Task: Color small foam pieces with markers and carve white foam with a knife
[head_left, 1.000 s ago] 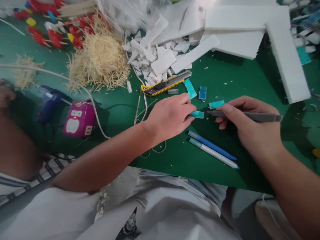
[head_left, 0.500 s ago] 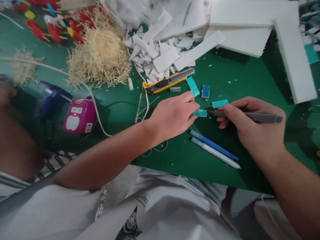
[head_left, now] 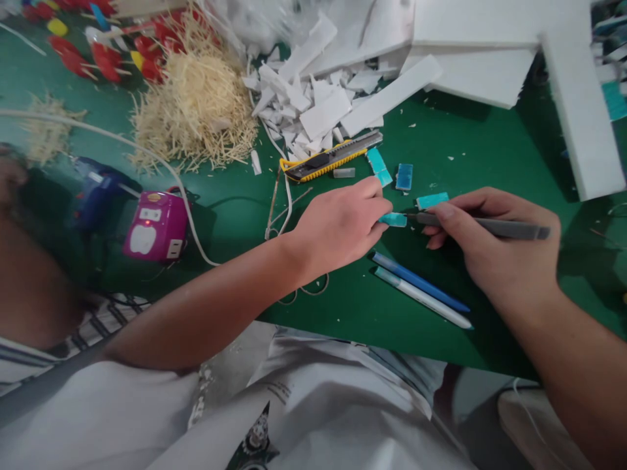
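Note:
Between the closed fingertips of my left hand (head_left: pixel 343 225) is a small turquoise piece (head_left: pixel 396 220), its right end showing. My right hand (head_left: pixel 499 245) grips a dark grey pen (head_left: pixel 514 228), whose thin tip points left and meets or nearly meets that piece. Just above the right fingertips lies another turquoise piece (head_left: pixel 432 200). A blue piece (head_left: pixel 404 177) and a longer turquoise strip (head_left: pixel 379 166) rest farther back. Below the hands, a blue pen (head_left: pixel 421 282) and a white pen (head_left: pixel 424 298) lie side by side.
A yellow-and-black utility knife (head_left: pixel 330 156) lies before white foam scraps (head_left: pixel 318 111). Left are a straw heap (head_left: pixel 200 111), a magenta power adapter (head_left: pixel 155 226), a blue glue gun (head_left: pixel 100 192) and a white cable. Large foam boards (head_left: pixel 470 72) stand at back right. Another person's arm (head_left: pixel 34 274) is at far left.
Both hands keep nearly the same place and grip. The pen in my right hand has shifted very slightly left at its back end; the view has moved a little.

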